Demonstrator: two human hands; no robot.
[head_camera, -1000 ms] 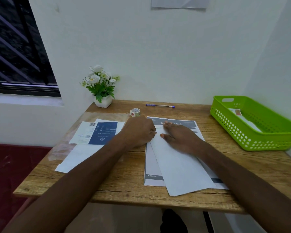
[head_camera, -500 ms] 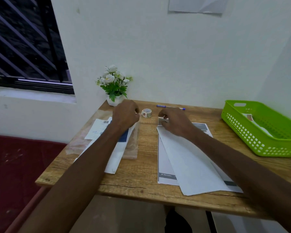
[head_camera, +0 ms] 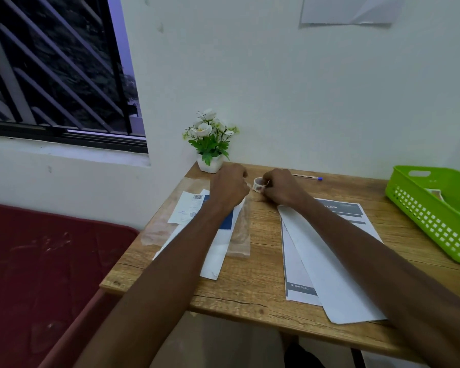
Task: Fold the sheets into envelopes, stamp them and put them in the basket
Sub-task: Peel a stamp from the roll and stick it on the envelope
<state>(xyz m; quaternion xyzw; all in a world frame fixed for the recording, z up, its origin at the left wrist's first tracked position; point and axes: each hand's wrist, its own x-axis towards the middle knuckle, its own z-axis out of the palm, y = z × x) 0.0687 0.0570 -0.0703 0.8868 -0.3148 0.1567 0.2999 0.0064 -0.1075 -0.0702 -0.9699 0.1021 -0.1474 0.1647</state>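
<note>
Hands: R (head_camera: 283,185) pinches round sticker roll (head_camera: 259,184), L (head_camera: 230,185) clenched nr it.

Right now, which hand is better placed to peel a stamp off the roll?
Probably the right hand: its fingertips are already at the sticker roll, apparently pinching its edge. The left hand sits curled just left of the roll, not clearly touching it, better suited to steadying.
</note>
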